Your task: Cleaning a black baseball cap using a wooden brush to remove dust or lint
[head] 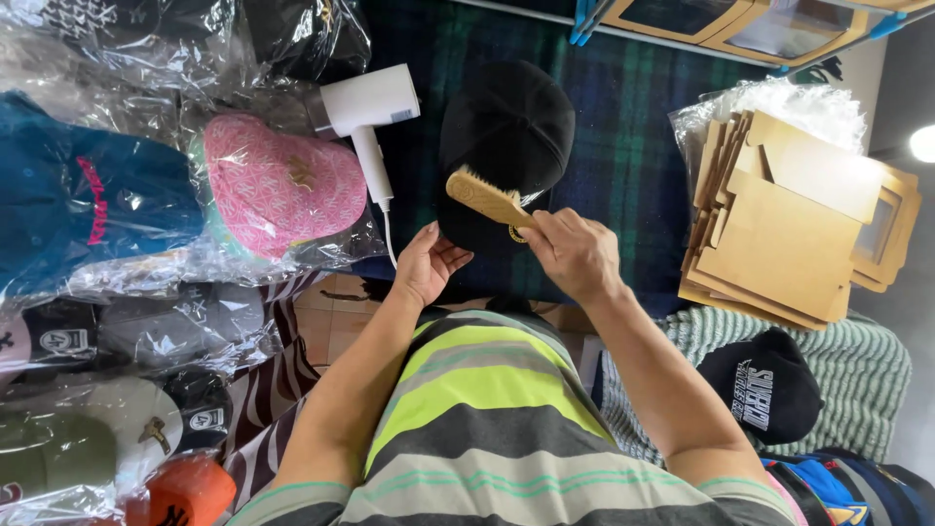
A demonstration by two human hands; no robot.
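A black cap [506, 136] lies on a dark plaid cloth [623, 127] in front of me. My right hand [575, 253] grips the handle of a wooden brush [484, 198], whose bristles rest on the cap's near side. My left hand [427, 263] holds the cap's near edge from the left, fingers curled under it.
A white hair dryer [368, 112] lies left of the cap. Beside it are a pink patterned cap [282, 185] and several caps in clear plastic bags [97, 205]. A stack of flat cardboard boxes [789, 224] sits at the right, and another black cap [765, 385] rests on a striped cloth.
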